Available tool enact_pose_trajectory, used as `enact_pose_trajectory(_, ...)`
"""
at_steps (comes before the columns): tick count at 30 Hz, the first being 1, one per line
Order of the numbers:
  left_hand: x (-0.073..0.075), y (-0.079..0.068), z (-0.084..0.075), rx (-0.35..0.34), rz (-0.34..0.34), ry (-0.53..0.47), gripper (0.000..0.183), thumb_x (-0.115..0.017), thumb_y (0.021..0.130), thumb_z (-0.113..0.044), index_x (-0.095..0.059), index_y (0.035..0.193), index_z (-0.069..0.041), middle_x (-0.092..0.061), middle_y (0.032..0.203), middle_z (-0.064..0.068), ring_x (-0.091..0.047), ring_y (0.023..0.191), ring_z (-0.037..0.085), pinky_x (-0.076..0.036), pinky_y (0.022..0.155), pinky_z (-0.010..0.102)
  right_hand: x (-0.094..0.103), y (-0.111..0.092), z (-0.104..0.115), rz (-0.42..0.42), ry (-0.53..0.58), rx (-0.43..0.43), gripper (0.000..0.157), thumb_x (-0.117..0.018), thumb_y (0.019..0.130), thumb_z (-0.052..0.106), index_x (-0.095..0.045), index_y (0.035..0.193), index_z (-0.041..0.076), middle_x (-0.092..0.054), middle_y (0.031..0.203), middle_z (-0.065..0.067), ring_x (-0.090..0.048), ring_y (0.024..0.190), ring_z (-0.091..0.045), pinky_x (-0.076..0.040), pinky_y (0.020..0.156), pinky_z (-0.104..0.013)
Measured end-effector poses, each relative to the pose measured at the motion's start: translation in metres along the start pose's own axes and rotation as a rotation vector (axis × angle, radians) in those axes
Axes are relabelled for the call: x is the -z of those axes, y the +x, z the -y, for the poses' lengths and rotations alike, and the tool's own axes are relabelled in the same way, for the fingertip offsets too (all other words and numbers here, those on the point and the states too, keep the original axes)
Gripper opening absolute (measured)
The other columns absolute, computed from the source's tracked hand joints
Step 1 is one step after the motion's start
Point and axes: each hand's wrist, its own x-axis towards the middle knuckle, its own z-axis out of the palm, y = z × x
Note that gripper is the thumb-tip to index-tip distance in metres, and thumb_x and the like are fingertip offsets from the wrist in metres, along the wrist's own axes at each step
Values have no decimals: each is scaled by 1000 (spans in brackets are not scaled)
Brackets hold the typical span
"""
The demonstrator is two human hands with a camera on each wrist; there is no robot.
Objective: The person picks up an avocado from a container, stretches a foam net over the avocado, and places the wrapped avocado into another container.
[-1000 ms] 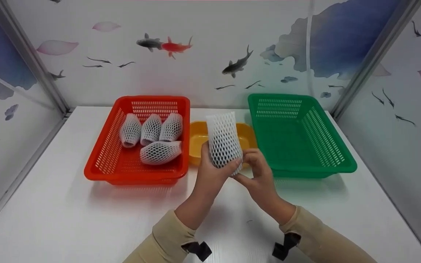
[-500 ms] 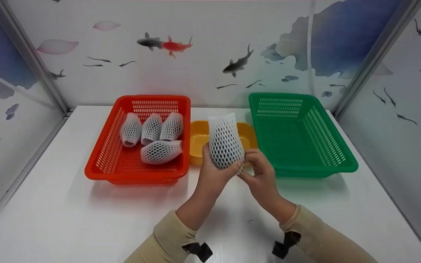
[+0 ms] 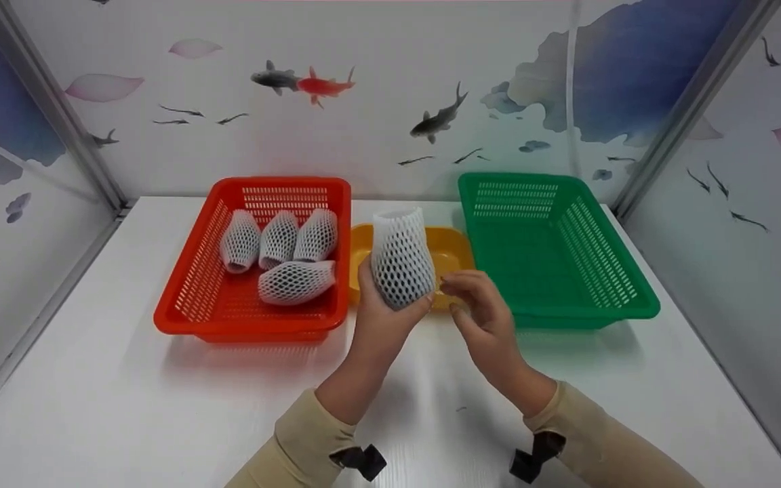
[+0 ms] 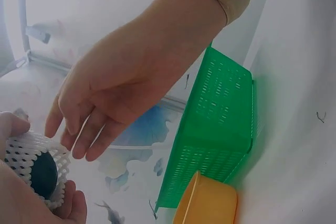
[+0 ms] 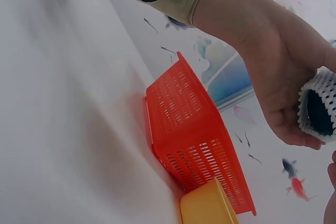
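In the head view my left hand [image 3: 387, 322] grips the lower part of a white foam net sleeve [image 3: 401, 254], held upright above the table. A dark, smooth, rounded item [image 4: 44, 176] shows through the sleeve's lower end in the left wrist view; its kind cannot be told. My right hand [image 3: 489, 315] is just right of the sleeve, fingers loosely bent and apart from it, holding nothing. Several similar net-sleeved items [image 3: 295, 282] lie in the red basket [image 3: 251, 324] on the left.
A yellow bin [image 3: 455, 254] sits between the red basket and a green basket [image 3: 567, 313], partly hidden behind the sleeve and left hand. All stand on a white table [image 3: 126, 400], with patterned panels [image 3: 363, 156] at the back and sides. A tiny dark scrap [image 3: 461, 409] lies near the front.
My right hand has let go of the sleeve's lower end and drawn slightly away to the right. The left hand has shifted a little left with the sleeve.
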Motion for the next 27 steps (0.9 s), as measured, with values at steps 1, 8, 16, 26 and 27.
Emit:
enact_pose_trajectory(1,0,0,0,-2,-11,8,103,-83,75,-12,-12,150,-19,-32,147,6,-38,130,27,-46,98,42,0,0,2,-4,3,4,34,-46,89,-21,-58,118,-7,-54,118,-20,-56,108,-29,-46,99,-37)
enact_pose_trajectory(8,-3,1,1,30,-28,39,108,-85,75,-17,-9,151,-21,-28,150,5,-35,133,27,-40,104,43,-4,1,4,5,31,121,34,-44,88,-18,-57,119,-14,-53,122,-25,-53,110,-32,-47,97,-37)
enact_pose_trajectory(16,3,-2,0,-50,89,-75,90,-69,86,-18,-12,156,-19,-24,156,1,-29,139,24,-38,106,42,-6,1,6,-14,83,-19,39,-41,95,-7,-46,134,-7,-47,135,-20,-48,120,-34,-41,104,-41)
enact_pose_trajectory(26,11,-3,-8,-97,124,-173,51,-54,96,-7,-46,146,-14,-45,147,-3,-45,132,18,-42,103,34,-8,0,-1,-130,195,-231,44,-36,100,11,-29,141,-4,-34,144,-16,-33,131,-29,-28,112,-38)
enact_pose_trajectory(27,11,-4,-9,-92,117,-169,50,-56,95,-7,-48,144,-15,-47,146,-4,-47,131,18,-43,102,33,-8,0,-2,-133,203,-235,45,-36,100,12,-28,142,-5,-34,144,-17,-33,131,-30,-28,113,-38)
